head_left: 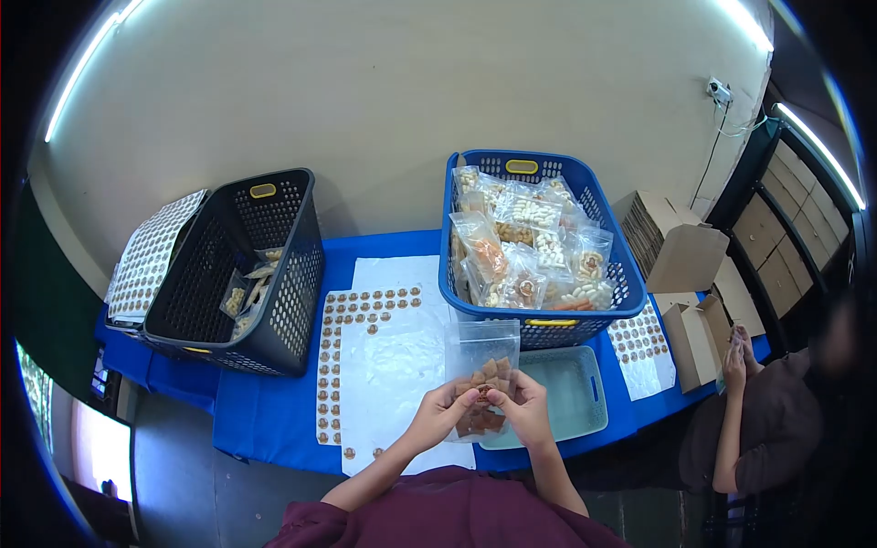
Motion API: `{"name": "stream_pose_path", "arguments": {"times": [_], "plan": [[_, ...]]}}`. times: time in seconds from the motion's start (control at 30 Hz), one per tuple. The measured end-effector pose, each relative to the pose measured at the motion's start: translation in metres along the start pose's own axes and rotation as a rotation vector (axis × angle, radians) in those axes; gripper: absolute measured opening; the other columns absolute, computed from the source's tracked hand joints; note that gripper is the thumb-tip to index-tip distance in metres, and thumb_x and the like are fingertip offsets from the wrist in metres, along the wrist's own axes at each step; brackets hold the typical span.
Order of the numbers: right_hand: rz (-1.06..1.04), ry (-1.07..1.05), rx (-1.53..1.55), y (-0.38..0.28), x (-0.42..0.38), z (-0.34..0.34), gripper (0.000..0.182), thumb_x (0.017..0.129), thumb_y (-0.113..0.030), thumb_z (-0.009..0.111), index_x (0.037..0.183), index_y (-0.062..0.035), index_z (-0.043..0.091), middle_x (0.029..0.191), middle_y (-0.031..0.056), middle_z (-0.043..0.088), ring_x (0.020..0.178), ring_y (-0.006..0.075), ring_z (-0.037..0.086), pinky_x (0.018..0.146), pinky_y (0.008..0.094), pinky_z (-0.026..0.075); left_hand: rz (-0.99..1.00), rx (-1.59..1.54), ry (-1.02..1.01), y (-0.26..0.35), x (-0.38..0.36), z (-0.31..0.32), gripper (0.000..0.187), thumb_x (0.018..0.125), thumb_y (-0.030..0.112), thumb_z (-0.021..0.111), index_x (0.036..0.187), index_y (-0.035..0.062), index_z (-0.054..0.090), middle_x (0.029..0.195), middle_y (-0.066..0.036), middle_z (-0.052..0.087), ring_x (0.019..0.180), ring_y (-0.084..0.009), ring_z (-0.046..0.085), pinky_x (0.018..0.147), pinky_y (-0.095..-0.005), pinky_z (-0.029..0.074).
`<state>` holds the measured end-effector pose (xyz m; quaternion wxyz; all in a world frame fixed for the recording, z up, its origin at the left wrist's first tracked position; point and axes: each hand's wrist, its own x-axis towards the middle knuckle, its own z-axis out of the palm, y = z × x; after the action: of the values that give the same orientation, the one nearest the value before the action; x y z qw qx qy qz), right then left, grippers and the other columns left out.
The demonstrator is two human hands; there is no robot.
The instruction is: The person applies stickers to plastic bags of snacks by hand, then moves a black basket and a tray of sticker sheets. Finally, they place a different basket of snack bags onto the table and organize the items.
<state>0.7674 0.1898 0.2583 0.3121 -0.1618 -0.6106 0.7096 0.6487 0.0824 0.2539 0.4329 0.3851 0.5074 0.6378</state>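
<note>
Between my two hands is a clear zip bag with brown square pieces in its lower half. My left hand grips the bag's left side, thumb on the front. On the right side my right hand holds it the same way, and the thumbs nearly meet over a small round brown sticker. Below and left of the bag lies a white sheet of round brown stickers, partly peeled bare. A pale green tray sits just right of the bag, partly behind my right hand.
A blue basket full of packed bags stands behind the tray. At left, a black basket holds several bags, with sticker sheets beside it. Cartons, another sticker sheet and a co-worker are at right, on the blue-covered table.
</note>
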Motion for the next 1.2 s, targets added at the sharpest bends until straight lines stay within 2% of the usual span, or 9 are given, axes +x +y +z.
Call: {"name": "stream_pose_path", "arguments": {"times": [0.3, 0.4, 0.5, 0.6, 0.7, 0.8, 0.9, 1.0, 1.2], "plan": [[0.035, 0.064, 0.151, 0.002, -0.007, -0.004, 0.030, 0.082, -0.010, 0.059, 0.107, 0.0040, 0.049, 0.098, 0.0082, 0.058, 0.086, 0.0118, 0.056, 0.077, 0.0247, 0.045, -0.040, -0.140, -0.050, -0.003, 0.005, 0.001, 0.038, 0.090, 0.026, 0.045, 0.117, -0.0013, 0.046, 0.101, -0.008, 0.058, 0.090, -0.0122, 0.055, 0.076, -0.0262, 0.046], [-0.127, 0.000, -0.191, -0.006, -0.012, 0.000, 0.035, 0.081, -0.007, 0.059, 0.111, 0.0036, 0.045, 0.100, 0.0090, 0.057, 0.088, 0.0126, 0.056, 0.079, 0.0257, 0.045, -0.021, -0.077, -0.036, 0.006, 0.000, 0.009, 0.039, 0.090, 0.026, 0.047, 0.117, -0.0012, 0.045, 0.100, -0.008, 0.058, 0.086, -0.0116, 0.056, 0.073, -0.0251, 0.046], [0.022, -0.038, 0.025, -0.009, -0.015, -0.003, 0.037, 0.080, -0.004, 0.059, 0.113, 0.0030, 0.043, 0.102, 0.0095, 0.056, 0.093, 0.0131, 0.055, 0.080, 0.0260, 0.045, -0.036, -0.061, -0.071, -0.002, 0.002, 0.007, 0.039, 0.089, 0.026, 0.048, 0.118, -0.0012, 0.045, 0.100, -0.007, 0.058, 0.083, -0.0113, 0.057, 0.070, -0.0243, 0.046], [0.036, -0.045, 0.020, -0.008, -0.020, -0.007, 0.037, 0.081, -0.004, 0.058, 0.114, 0.0031, 0.043, 0.105, 0.0097, 0.056, 0.095, 0.0136, 0.055, 0.081, 0.0259, 0.044, -0.105, -0.129, -0.108, 0.001, -0.002, 0.008, 0.038, 0.089, 0.021, 0.049, 0.119, -0.0022, 0.043, 0.106, -0.008, 0.056, 0.094, -0.0106, 0.053, 0.081, -0.0248, 0.043], [0.062, -0.099, 0.080, -0.008, -0.024, -0.013, 0.039, 0.080, -0.003, 0.058, 0.115, 0.0041, 0.042, 0.106, 0.0101, 0.056, 0.094, 0.0138, 0.055, 0.079, 0.0268, 0.046, -0.160, -0.213, -0.124, 0.002, -0.007, 0.008, 0.037, 0.089, 0.020, 0.048, 0.119, -0.0018, 0.044, 0.107, -0.008, 0.055, 0.094, -0.0107, 0.053, 0.082, -0.0245, 0.043], [0.169, -0.067, 0.170, -0.009, -0.027, -0.013, 0.037, 0.081, -0.005, 0.058, 0.114, 0.0044, 0.044, 0.105, 0.0105, 0.057, 0.093, 0.0134, 0.056, 0.077, 0.0263, 0.047, -0.128, -0.182, -0.131, -0.008, -0.007, 0.004, 0.038, 0.089, 0.021, 0.049, 0.119, -0.0014, 0.044, 0.106, -0.008, 0.056, 0.093, -0.0107, 0.054, 0.081, -0.0247, 0.043], [0.194, -0.008, 0.164, -0.001, -0.021, -0.010, 0.027, 0.082, -0.007, 0.058, 0.106, 0.0037, 0.051, 0.095, 0.0086, 0.060, 0.086, 0.0125, 0.058, 0.073, 0.0244, 0.048, -0.167, -0.130, -0.125, 0.006, -0.007, 0.004, 0.036, 0.087, 0.018, 0.053, 0.117, -0.0017, 0.045, 0.102, -0.006, 0.056, 0.089, -0.0098, 0.054, 0.077, -0.0238, 0.044], [0.084, 0.119, 0.138, 0.001, -0.019, 0.005, 0.020, 0.083, -0.011, 0.057, 0.097, 0.0023, 0.055, 0.086, 0.0064, 0.061, 0.076, 0.0113, 0.059, 0.065, 0.0224, 0.049, -0.103, -0.007, -0.139, 0.003, -0.008, 0.007, 0.039, 0.084, 0.015, 0.057, 0.116, -0.0024, 0.045, 0.102, -0.008, 0.057, 0.083, -0.0103, 0.056, 0.066, -0.0229, 0.046], [0.035, 0.221, 0.088, 0.014, -0.015, 0.014, 0.023, 0.085, -0.018, 0.056, 0.094, 0.0035, 0.057, 0.084, 0.0066, 0.060, 0.073, 0.0094, 0.057, 0.062, 0.0224, 0.048, -0.052, -0.148, -0.102, -0.006, -0.011, 0.004, 0.041, 0.082, 0.010, 0.059, 0.117, -0.0033, 0.042, 0.104, -0.009, 0.056, 0.086, -0.0115, 0.056, 0.071, -0.0242, 0.046]]}}
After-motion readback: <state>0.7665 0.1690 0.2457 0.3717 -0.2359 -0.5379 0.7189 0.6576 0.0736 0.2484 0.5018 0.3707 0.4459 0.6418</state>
